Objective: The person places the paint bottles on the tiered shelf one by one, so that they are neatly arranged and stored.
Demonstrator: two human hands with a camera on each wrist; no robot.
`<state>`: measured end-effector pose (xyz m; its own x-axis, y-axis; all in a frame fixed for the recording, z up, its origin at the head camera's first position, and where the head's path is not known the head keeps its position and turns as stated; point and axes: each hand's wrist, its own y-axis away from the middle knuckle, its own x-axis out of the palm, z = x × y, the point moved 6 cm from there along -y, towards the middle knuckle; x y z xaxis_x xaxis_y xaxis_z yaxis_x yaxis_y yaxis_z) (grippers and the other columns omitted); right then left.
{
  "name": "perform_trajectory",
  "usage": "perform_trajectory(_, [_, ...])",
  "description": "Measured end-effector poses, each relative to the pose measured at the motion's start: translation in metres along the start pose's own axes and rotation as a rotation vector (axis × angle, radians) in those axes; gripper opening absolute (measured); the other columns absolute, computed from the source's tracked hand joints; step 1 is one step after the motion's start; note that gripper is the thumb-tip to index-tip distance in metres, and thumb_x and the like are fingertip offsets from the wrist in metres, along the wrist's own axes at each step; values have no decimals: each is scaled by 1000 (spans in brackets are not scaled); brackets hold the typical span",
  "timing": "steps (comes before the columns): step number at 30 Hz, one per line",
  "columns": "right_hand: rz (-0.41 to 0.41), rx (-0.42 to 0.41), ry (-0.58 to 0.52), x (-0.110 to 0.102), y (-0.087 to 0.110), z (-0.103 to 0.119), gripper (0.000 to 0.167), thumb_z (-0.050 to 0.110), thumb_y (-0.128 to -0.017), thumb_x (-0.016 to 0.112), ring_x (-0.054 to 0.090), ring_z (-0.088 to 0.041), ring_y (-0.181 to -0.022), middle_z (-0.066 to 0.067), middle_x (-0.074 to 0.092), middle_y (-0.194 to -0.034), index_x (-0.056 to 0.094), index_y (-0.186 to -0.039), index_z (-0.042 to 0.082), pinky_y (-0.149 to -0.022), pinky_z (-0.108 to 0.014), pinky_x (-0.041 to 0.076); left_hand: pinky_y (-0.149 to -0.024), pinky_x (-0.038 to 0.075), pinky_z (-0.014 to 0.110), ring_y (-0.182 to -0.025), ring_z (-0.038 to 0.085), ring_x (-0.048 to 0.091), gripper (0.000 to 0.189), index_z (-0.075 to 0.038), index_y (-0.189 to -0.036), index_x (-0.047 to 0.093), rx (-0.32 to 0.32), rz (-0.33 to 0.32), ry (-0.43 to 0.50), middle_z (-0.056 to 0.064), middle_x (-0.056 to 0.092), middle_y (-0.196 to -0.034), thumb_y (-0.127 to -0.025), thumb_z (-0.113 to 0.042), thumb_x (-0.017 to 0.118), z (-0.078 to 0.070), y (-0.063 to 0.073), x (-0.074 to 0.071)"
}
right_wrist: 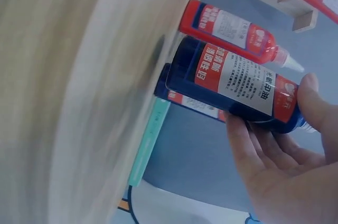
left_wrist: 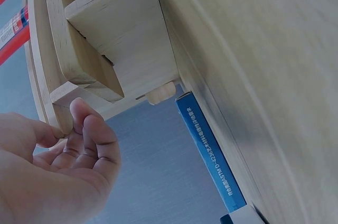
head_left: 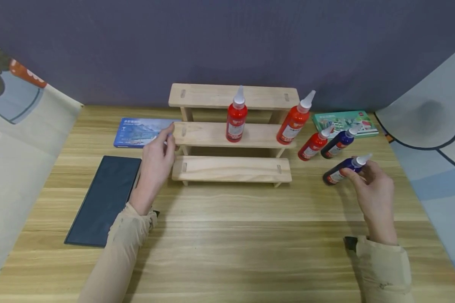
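A three-tier wooden shelf [head_left: 231, 168] stands on the table. My left hand [head_left: 157, 162] pinches the left end of its middle tier between thumb and fingers, as the left wrist view shows [left_wrist: 68, 166]. On that tier stand two red ink bottles, one near the middle [head_left: 236, 120] and another at the right end [head_left: 293, 125]. At the right, my right hand [head_left: 377, 191] grips a dark blue ink bottle [right_wrist: 237, 84] near its white nozzle cap. Whether its base touches the table I cannot tell. Just behind it are a smaller-looking red bottle [head_left: 311, 147] and a second dark blue bottle [head_left: 338, 145].
A blue box [head_left: 136, 132] with a mountain picture lies left of the shelf. Nearer me is a dark flat panel [head_left: 102, 202]. A green box [head_left: 346, 122] lies behind the right-hand bottles. A dark blue-grey partition [head_left: 227, 42] closes off the back.
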<state>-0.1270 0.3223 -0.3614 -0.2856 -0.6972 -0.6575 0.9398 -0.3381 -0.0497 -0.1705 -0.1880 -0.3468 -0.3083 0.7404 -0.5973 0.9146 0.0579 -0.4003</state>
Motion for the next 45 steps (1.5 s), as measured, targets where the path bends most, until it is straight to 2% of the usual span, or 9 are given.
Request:
perform_trajectory(7, [-28, -25, -36, -4, 8, 11, 50, 23, -103, 75, 64, -2, -115, -20, 67, -140, 62, -145, -2, -93, -11, 50, -44, 34, 24, -49, 14, 52, 41, 0, -152, 59, 1, 10, -2, 17, 77, -88, -116, -14, 44, -1, 1, 0])
perform_trajectory(14, [-9, -79, -48, -5, 13, 27, 51, 27, -103, 76, 63, 1, -113, -15, 69, -135, 64, -143, -2, -92, -11, 50, -45, 35, 25, -49, 14, 52, 42, -1, -152, 59, -8, 7, -4, 18, 76, -89, -116, -15, 43, -1, 0, -1])
perform_trajectory(21, [-7, -139, -70, -5, 17, 44, 42, 25, -102, 77, 63, 4, -105, 0, 71, -121, 69, -133, -2, -87, -10, 50, -45, 35, 25, -48, 11, 49, 42, -2, -152, 60, -12, 4, -9, 18, 76, -89, -117, -16, 42, 0, 1, -1])
perform_trajectory(28, [9, -181, -87, -5, 20, 62, 43, 21, -101, 78, 64, 1, -105, -3, 71, -125, 68, -136, -2, -86, -9, 51, -46, 35, 27, -47, 12, 48, 41, 0, -152, 59, 0, 5, -16, 17, 77, -89, -116, -14, 44, 0, 1, 0])
perform_trajectory(34, [23, -194, -100, -4, 20, 77, 45, 23, -100, 80, 64, -3, -108, 8, 71, -120, 68, -138, 3, -87, -9, 50, -45, 34, 25, -47, 10, 47, 41, -1, -151, 61, 10, -13, -14, 17, 77, -88, -116, -14, 43, -1, -1, -3])
perform_trajectory(40, [47, -216, -124, -1, 21, 87, 47, 18, -101, 78, 63, -4, -111, -6, 70, -130, 66, -142, 0, -88, -10, 51, -45, 34, 24, -47, 8, 48, 42, -1, -151, 60, 0, -5, -1, 17, 77, -88, -116, -16, 43, 1, 0, -2])
perform_trajectory(45, [54, -247, -133, 1, 25, 93, 45, 12, -101, 78, 63, -2, -110, -13, 68, -132, 65, -141, -4, -87, -9, 51, -45, 34, 25, -46, 8, 47, 42, -1, -152, 59, -2, 3, 0, 17, 77, -89, -117, -16, 43, 1, 0, -1])
